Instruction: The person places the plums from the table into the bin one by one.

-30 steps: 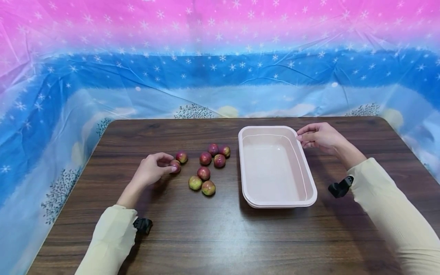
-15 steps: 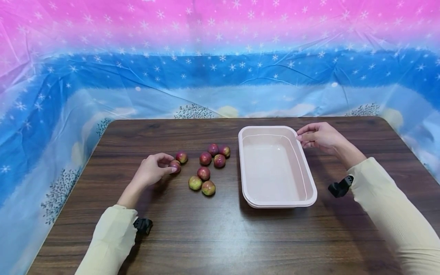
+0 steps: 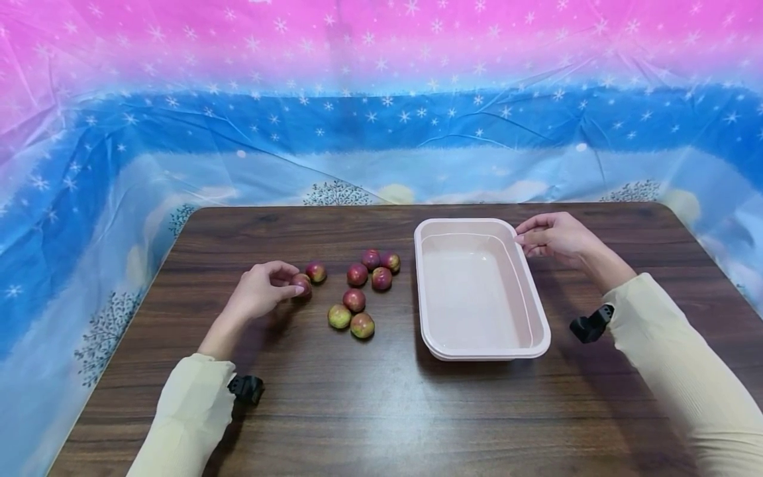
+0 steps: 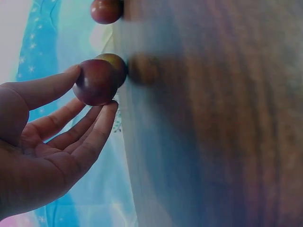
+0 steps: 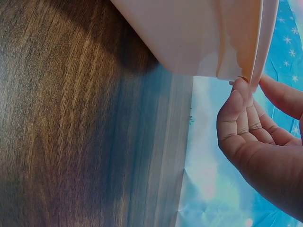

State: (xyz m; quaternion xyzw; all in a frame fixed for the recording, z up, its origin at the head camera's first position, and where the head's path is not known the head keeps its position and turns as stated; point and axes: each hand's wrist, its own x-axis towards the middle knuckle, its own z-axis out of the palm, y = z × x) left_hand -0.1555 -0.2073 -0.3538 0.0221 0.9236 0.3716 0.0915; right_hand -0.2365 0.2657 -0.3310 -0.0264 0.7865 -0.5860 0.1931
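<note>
My left hand (image 3: 262, 291) pinches a plum (image 3: 301, 284) off the counter (image 3: 357, 397) while my right hand (image 3: 551, 237) grips the tray (image 3: 477, 351) rim, so next I judge it needs lifting across into that tray.

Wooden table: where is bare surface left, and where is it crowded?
The dark wooden table is bare along the near edge, between both sleeves. The pale pink plastic tray holds nothing. Crowded: small red-green fruits between the left hand and tray.
</note>
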